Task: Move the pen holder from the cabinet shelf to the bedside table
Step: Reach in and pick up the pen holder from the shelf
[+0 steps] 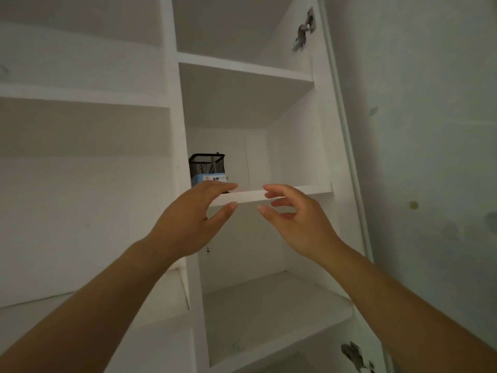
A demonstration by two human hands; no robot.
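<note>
A black mesh pen holder [207,166] with a blue label stands at the left end of a white cabinet shelf [282,194], above eye level. A pen tip shows over its rim. My left hand [193,219] is raised just in front of and below the holder, fingers spread, its fingertips covering the holder's base. Whether they touch it is unclear. My right hand [293,219] hovers to the right, fingers apart, in front of the shelf's front edge and holding nothing.
The white cabinet has several shelves above and below, and a vertical divider [180,146] right beside the holder on the left. The open door [341,130] with metal hinges [304,30] stands at the right, next to a white wall.
</note>
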